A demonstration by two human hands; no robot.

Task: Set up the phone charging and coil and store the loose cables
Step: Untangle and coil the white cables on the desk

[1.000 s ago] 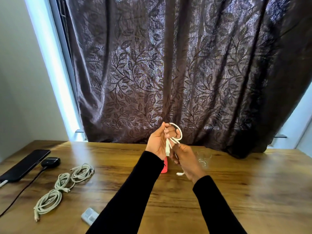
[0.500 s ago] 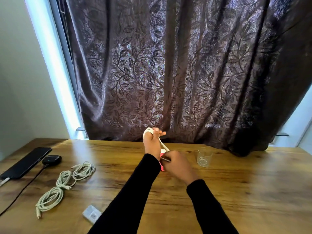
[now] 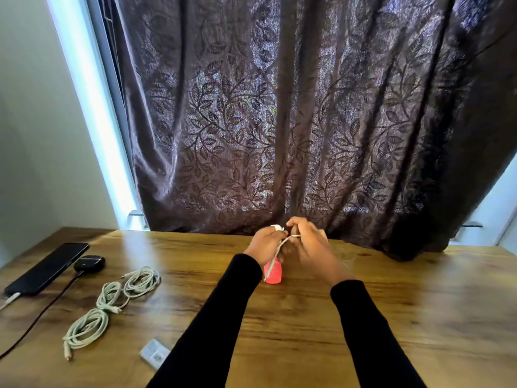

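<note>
Both hands meet above the far middle of the wooden counter [image 3: 419, 317], working one thin white cable [image 3: 280, 245]. The left hand [image 3: 264, 245] has turns of the cable wound round its curled fingers, a white wrap showing at its top. The right hand [image 3: 310, 247] is blurred; its fingers pinch the strand where it stretches between the two hands. A loose length of the cable hangs down from the hands in front of a small red object [image 3: 273, 271] that stands on the counter just below them; what it is cannot be told. Behind the right hand a clear glass [image 3: 347, 256] stands, partly hidden by it. Black sleeves cover both forearms.

At the left of the counter lie two grey-white coiled cables: one bundle [image 3: 141, 281] farther back, the other [image 3: 86, 330] nearer, joined by a run of cord. Beyond them a black phone [image 3: 47, 267] lies flat with a plug in its near end, and touching its side sits a small dark rounded case [image 3: 89, 262], from which a dark cord [image 3: 36, 317] runs to the near left edge. A small grey block with a label [image 3: 154, 355] lies near the front edge, just beside the left sleeve.

A dark brown curtain [image 3: 279, 121] with a leaf pattern hangs behind the counter, its hem reaching the back edge. A bright strip of window [image 3: 92, 121] shows to its left, with a pale wall beyond.
</note>
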